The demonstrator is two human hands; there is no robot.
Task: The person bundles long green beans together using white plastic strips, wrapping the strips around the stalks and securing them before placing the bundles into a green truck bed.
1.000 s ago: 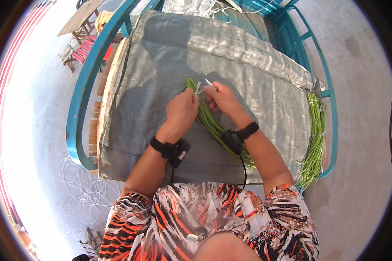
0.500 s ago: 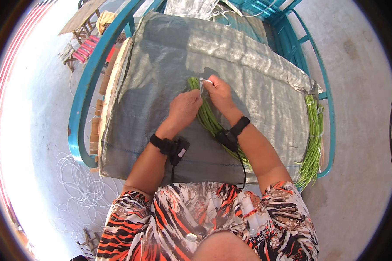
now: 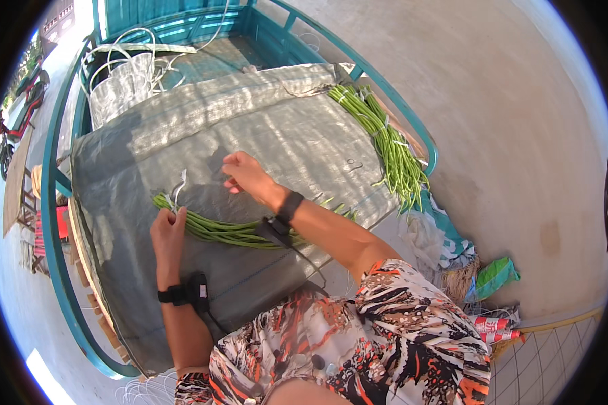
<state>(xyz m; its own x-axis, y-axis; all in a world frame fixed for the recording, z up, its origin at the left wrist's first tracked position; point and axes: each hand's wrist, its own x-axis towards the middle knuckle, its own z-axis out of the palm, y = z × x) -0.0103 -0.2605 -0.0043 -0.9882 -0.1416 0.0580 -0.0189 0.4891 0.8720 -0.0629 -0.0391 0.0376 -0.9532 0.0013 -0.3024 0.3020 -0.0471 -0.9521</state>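
A bundle of long green beans [image 3: 216, 229] lies across the grey woven sheet [image 3: 250, 131], with a white tie [image 3: 182, 181] sticking up near its left end. Closed at that end, my left hand [image 3: 168, 235] grips the bundle beside the tie; its fingertips are partly hidden. My right hand [image 3: 250, 177] hovers over the sheet beyond the bundle, fingers loosely curled and apart, with nothing visible in them. Its wrist and forearm cross above the bundle's right part. At the sheet's far right edge lie more tied long beans [image 3: 388, 138].
Blue metal rails [image 3: 53, 202] border the sheet left and right. Beyond it, a white sack [image 3: 125, 88] with loose white strips sits in the cart bed. Sacks [image 3: 425, 233] and a green bag [image 3: 498, 277] are on the floor at right, near wire mesh [image 3: 547, 351].
My view has turned toward the right. My hands have moved apart; the right has let go of the white tie and drawn away, while the left stays at the bundle's tied end.
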